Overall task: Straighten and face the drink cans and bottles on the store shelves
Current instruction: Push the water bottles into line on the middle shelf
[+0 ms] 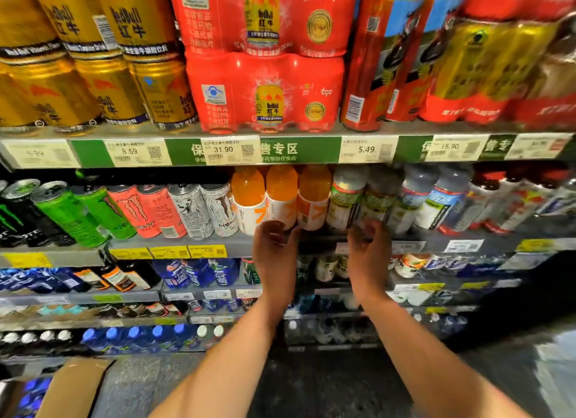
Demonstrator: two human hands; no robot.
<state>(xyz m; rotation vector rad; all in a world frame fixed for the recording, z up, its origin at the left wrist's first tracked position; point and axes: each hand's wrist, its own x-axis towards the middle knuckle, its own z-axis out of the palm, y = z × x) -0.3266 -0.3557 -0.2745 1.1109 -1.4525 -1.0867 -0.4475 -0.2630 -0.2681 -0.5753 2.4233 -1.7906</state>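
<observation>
— Orange bottles (pixel 282 196), second shelf (pixel 218 241): where are you?

— My left hand (pixel 274 249) and right hand (pixel 369 251) hover loosely curled, holding nothing, at the row's base. I'd turn labels forward, gripping low.

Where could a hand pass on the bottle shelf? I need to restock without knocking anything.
A bare strip of shelf lip runs in front of the orange bottles, between the left hand and right hand. The bottles and the Monster cans stand packed side by side, with no gaps showing.
</observation>
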